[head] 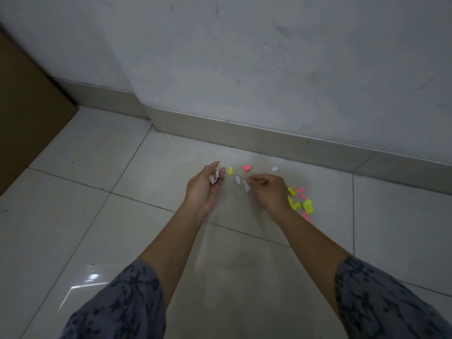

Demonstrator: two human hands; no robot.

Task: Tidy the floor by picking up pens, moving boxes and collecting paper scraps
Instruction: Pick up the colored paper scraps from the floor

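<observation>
Paper scraps lie scattered on the white tiled floor near the wall. My left hand [205, 185] is cupped palm-up and holds a small bunch of white scraps [214, 178]. My right hand [267, 190] is lowered over the floor, its fingertips pinched on a white scrap [246, 185]. Another white scrap [237, 180] lies between my hands. A yellow scrap [230, 171], a pink scrap [246, 168] and a white scrap [275, 169] lie just beyond. A cluster of yellow and pink scraps [302, 203] sits to the right of my right wrist.
A grey wall with a baseboard [269, 140] runs across just behind the scraps, with a corner jutting out at the left. A brown cardboard box [27, 113] stands at the far left edge. Glossy floor tiles [97, 216] extend toward me.
</observation>
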